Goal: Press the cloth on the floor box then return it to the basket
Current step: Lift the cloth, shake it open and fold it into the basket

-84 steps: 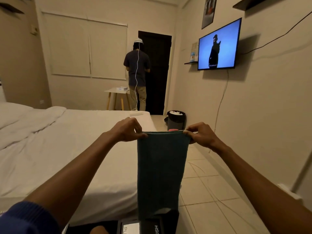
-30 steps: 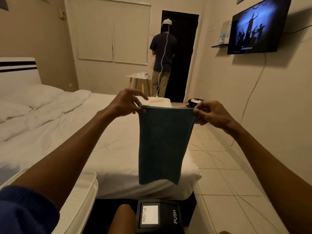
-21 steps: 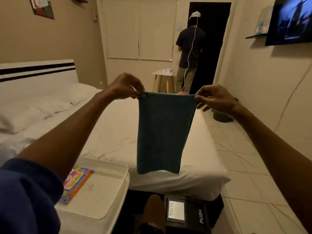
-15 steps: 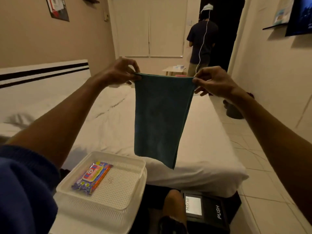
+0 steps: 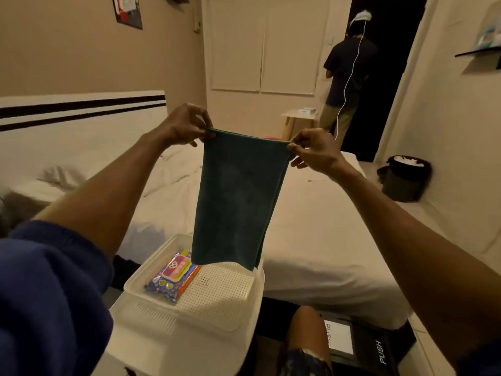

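Bedroom: white bed (image 5: 325, 226) mid-frame.
Writing: "PUSH" on black floor box (image 5: 379, 348), lower right.
Hands: left hand (image 5: 184, 126) and right hand (image 5: 314, 150) pinch the top corners of the hanging green cloth (image 5: 238, 199), centre.
Since earlier: cloth hem now overlaps basket (image 5: 222, 291) rim.

We see a plain dark green cloth (image 5: 238, 196). The basket (image 5: 225, 294) is white, its floor a grid of tiny holes, and along its left edge lies a pack (image 5: 173, 279) in purple with yellow dots, an orange side and a red-and-blue label. The floor box (image 5: 379, 348) is black with a white panel and white PUSH lettering. The bed (image 5: 325, 234) is white; its headboard (image 5: 81, 115) is white with two black stripes. We wear a dark blue sleeve (image 5: 48, 299). The bin (image 5: 404, 183) is black.
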`<action>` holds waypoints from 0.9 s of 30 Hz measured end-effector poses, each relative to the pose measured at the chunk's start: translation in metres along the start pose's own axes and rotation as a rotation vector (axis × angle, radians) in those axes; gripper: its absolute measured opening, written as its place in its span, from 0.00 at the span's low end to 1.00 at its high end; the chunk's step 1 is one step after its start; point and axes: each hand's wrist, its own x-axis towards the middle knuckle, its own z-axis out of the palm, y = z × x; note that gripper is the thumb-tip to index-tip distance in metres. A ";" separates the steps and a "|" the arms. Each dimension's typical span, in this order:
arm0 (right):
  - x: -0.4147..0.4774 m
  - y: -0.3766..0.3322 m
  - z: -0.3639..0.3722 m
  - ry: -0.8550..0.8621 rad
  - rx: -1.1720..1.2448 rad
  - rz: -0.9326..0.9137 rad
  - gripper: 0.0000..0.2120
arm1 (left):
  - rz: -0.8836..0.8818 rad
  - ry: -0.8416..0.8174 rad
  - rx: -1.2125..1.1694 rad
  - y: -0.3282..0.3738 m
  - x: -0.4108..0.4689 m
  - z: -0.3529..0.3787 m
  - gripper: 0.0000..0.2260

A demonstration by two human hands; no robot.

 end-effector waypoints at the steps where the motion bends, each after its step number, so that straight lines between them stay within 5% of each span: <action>1: 0.001 -0.001 0.006 0.000 0.004 -0.006 0.06 | -0.006 0.004 -0.005 -0.006 -0.001 -0.001 0.08; 14: -0.086 0.008 0.111 -0.374 0.101 0.029 0.04 | -0.232 -0.290 -0.137 -0.119 -0.105 0.020 0.05; 20: -0.128 0.008 0.119 -0.648 0.218 0.139 0.08 | -0.392 -0.601 -0.240 -0.143 -0.160 0.037 0.15; 23: -0.140 0.005 0.118 -0.763 0.272 0.169 0.09 | -0.465 -0.736 -0.271 -0.147 -0.177 0.040 0.10; 27: -0.142 0.010 0.125 -0.785 0.300 0.216 0.07 | -0.490 -0.715 -0.278 -0.151 -0.182 0.047 0.08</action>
